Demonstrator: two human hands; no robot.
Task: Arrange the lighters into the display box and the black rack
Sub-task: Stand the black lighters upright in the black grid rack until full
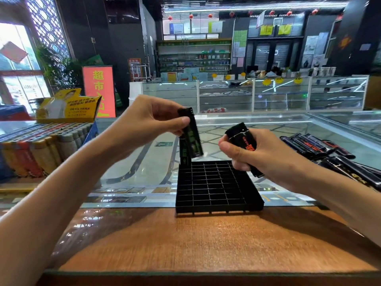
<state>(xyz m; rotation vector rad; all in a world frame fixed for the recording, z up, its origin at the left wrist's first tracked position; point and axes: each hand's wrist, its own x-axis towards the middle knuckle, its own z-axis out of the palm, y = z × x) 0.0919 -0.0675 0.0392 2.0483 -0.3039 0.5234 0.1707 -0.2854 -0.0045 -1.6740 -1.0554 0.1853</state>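
The black rack (216,186), a grid of several cells, lies on the glass counter in front of me. One black lighter with green print (184,155) stands upright in its far left corner cell. My left hand (152,118) pinches another black lighter with green print (193,139) just above that corner. My right hand (251,155) grips a bundle of black lighters with red print (245,139) over the rack's far right side. The display box (41,145) with several coloured lighters in rows sits at the left.
A pile of loose black lighters (329,153) lies on the glass at the right. A yellow cardboard lid (68,108) stands up behind the display box. A wooden counter edge (206,244) runs along the front. Glass display cases stand across the shop behind.
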